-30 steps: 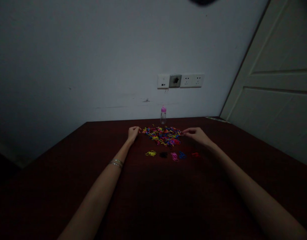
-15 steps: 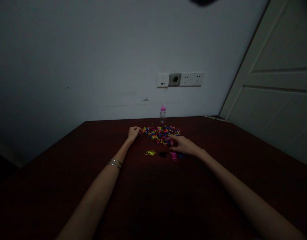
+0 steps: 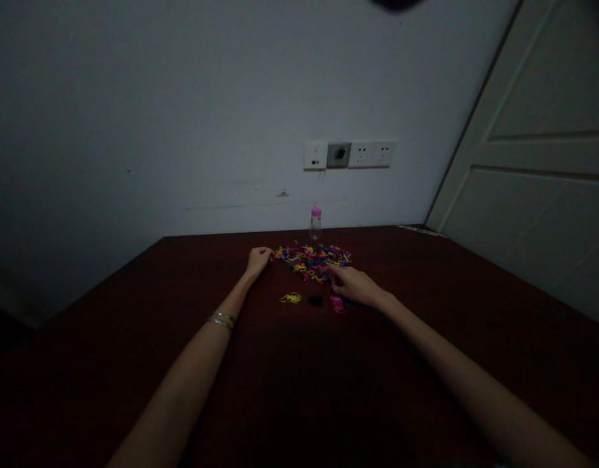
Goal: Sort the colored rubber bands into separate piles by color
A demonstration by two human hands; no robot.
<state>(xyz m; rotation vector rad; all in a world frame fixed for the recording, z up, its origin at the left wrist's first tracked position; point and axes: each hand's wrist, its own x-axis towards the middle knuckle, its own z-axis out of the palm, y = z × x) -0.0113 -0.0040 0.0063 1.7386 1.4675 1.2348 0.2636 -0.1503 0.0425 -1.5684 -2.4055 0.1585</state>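
Note:
A pile of small multicoloured elastic bands lies toward the back of the dark red-brown table. My left hand rests at the pile's left edge with its fingers curled in; whatever they hold, if anything, is too small to make out. At the near right edge of the pile is my right hand, fingers bent down and thumb drawn close to them; their tips are partly hidden. Just in front of the pile sit small sorted heaps: yellow bands, black bands, pink bands, and blue bands partly under my right hand.
A clear small bottle with a pink top stands behind the pile, near the wall. Wall sockets are above it. A panelled white door is on the right. The table runs back to the wall.
My right hand's thumb and fingers have come closer together at the pile's edge. My left hand stays at the pile's left side. The whole view has shifted slightly.

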